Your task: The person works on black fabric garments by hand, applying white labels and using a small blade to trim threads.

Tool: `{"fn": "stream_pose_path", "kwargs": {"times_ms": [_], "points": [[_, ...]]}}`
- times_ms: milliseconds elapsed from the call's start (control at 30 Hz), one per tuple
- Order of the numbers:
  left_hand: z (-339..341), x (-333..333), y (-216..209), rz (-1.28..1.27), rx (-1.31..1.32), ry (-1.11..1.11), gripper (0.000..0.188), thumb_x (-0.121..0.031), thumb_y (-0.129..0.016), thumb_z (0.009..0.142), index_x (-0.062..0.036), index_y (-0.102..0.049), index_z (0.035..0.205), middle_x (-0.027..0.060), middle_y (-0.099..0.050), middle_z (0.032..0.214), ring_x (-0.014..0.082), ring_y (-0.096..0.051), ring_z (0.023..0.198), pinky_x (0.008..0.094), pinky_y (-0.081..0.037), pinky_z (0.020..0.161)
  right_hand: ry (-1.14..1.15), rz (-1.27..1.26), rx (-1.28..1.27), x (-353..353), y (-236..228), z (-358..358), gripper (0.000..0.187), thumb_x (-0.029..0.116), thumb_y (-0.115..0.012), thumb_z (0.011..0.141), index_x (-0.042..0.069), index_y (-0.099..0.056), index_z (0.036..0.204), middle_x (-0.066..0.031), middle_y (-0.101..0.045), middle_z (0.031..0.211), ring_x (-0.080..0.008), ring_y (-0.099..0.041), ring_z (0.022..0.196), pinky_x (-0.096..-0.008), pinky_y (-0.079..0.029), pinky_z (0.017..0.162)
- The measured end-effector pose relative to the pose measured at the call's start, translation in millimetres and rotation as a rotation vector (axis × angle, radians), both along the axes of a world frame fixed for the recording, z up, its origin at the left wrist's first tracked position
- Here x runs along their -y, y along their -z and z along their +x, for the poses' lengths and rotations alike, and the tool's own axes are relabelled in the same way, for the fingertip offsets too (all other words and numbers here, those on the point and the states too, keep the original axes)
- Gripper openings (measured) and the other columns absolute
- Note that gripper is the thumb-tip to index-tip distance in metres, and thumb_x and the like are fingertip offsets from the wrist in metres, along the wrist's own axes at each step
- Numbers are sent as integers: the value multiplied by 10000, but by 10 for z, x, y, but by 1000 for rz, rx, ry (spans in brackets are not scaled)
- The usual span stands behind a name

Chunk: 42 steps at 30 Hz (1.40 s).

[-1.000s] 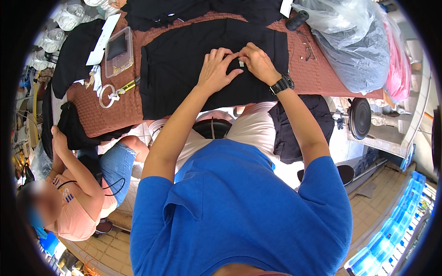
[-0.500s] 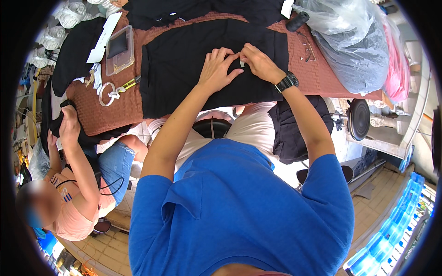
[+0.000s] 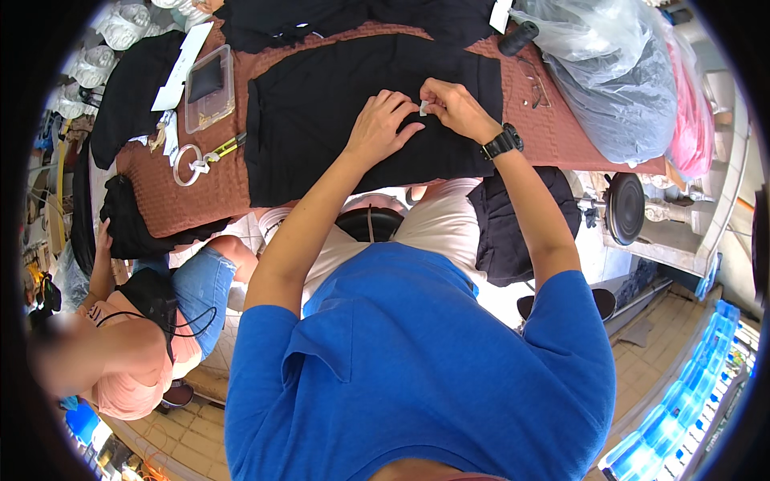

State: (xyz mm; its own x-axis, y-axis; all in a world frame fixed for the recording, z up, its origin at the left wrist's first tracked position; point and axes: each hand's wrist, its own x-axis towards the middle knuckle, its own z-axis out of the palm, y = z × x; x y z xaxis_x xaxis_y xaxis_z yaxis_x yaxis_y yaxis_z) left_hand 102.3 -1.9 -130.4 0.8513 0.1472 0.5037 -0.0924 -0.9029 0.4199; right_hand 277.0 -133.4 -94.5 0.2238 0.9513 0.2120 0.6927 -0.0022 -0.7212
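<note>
Working at black cloth [image 3: 329, 92], laid out over reddish-brown table cover [image 3: 180, 204]. Pinching small pale tag [image 3: 423, 107] between thumb and forefinger of right hand [image 3: 459, 112], a little toward 3 o'clock from the cloth's middle. Resting left hand [image 3: 375, 124] on the cloth at about 8 o'clock from the tag, thumb well away from the fingers, forefinger tip just beside the tag, with nothing visible in its grasp. Hard to tell whether loose or attached beneath the fingertips. Best to pinch lightly, by the very edge, without gathering fabric into the grip; to press the surrounding cloth down with the left fingertips, so as not to drag it into wrinkles; to hold the wrist low but the black watch [image 3: 501, 143] off the weave; and to leave eyeglasses [image 3: 536, 94] at 3 o'clock and black spool [image 3: 517, 38] at 2 o'clock outside the sweep of the arm.
</note>
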Motion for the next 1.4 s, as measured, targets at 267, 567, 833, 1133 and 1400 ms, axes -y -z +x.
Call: {"fn": "stream_pose_path", "kwargs": {"times_ms": [267,567,833,1133,1400], "points": [[-15,7,-23,10,-2,-12,288,-273,-781,866,-112,-709,1094,29,-628,1124,247,-571,1071,390,-461,890,-45,-18,129,-30,4,60,85,-64,-685,821,-23,-669,893,-153,-665,882,-346,-690,817,-421,-552,729],[-20,-2,-25,48,-7,-1,284,-270,-774,874,-106,-713,1097,27,-613,1142,246,-563,1071,386,-457,890,-31,98,176,48,37,-3,84,-74,-663,818,-18,-635,872,-142,-632,895,-362,-663,815,-431,-544,726],[-24,-43,-58,114,-48,20,293,-284,-764,886,-98,-712,1107,31,-611,1153,244,-566,1074,379,-461,884,53,216,3,320,23,-107,68,-54,-668,900,-12,-641,946,-99,-690,928,-252,-697,831,-342,-556,773],[-224,35,-166,-272,92,-125,368,-227,-772,875,-55,-605,1154,98,-640,1109,330,-593,1032,427,-458,858,522,408,-626,228,-13,-330,104,71,-757,943,10,-700,1005,-50,-740,936,-84,-672,836,-229,-539,782],[-1125,208,-239,-252,119,-377,208,-68,-735,859,-50,-653,1049,92,-652,1058,309,-599,977,416,-449,832,143,310,-667,-1067,-359,-1170,113,91,-797,907,25,-714,946,-24,-728,897,-75,-668,820,-234,-550,761]]}}
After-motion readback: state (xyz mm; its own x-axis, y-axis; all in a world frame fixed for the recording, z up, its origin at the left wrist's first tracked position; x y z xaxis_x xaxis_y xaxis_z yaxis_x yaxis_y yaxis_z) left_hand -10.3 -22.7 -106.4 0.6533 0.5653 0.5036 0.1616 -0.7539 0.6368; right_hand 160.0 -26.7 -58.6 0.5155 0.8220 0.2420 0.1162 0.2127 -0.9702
